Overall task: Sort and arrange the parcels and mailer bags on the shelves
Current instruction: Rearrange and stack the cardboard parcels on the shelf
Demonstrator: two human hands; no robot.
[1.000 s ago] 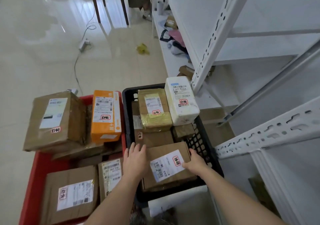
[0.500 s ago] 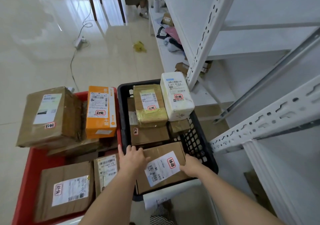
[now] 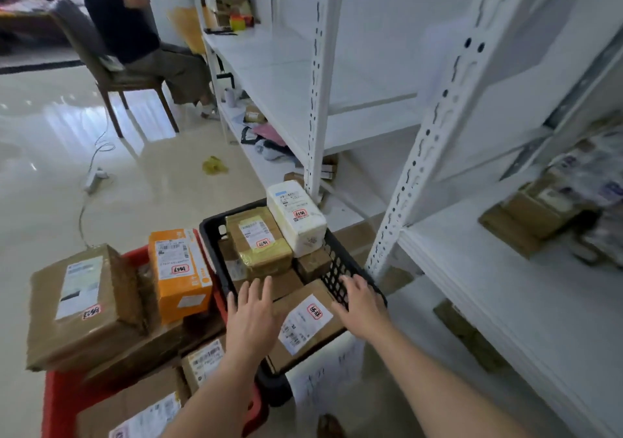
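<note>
At the near end of the black crate (image 3: 212, 232), a brown parcel (image 3: 303, 326) with a white label, lying askew with its near corner riding up over the crate's near rim. Flanked by both hands: left hand (image 3: 251, 316) laid over the parcel's left edge, right hand (image 3: 362, 306) against its right edge, partly above the crate's right rim. Fingers straight and spread on both, no longer curled round the edges as a second ago; nothing visibly pinched. No telling of any thumb hooked beneath.

Turned and tipped since a second ago, this parcel, and seemingly raised from its flat seat in the crate. Gaze lifted as well, away from the crates and up toward the white shelf (image 3: 505, 289) on the right, with a few brown parcels (image 3: 529, 215) already lying near its far right end.

Probably the start of a lift, then: parcel chosen, spot being sought. Needs a firmer hold before any carry across, given flat open palms on smooth cardboard.

Left in the crate's far end: a taped parcel (image 3: 258, 238) and a white parcel (image 3: 296, 222) stacked on others. Beside it, on the red crate (image 3: 57, 400), an orange box (image 3: 180, 272) and more cardboard. Most of the sorting yet to do.
</note>
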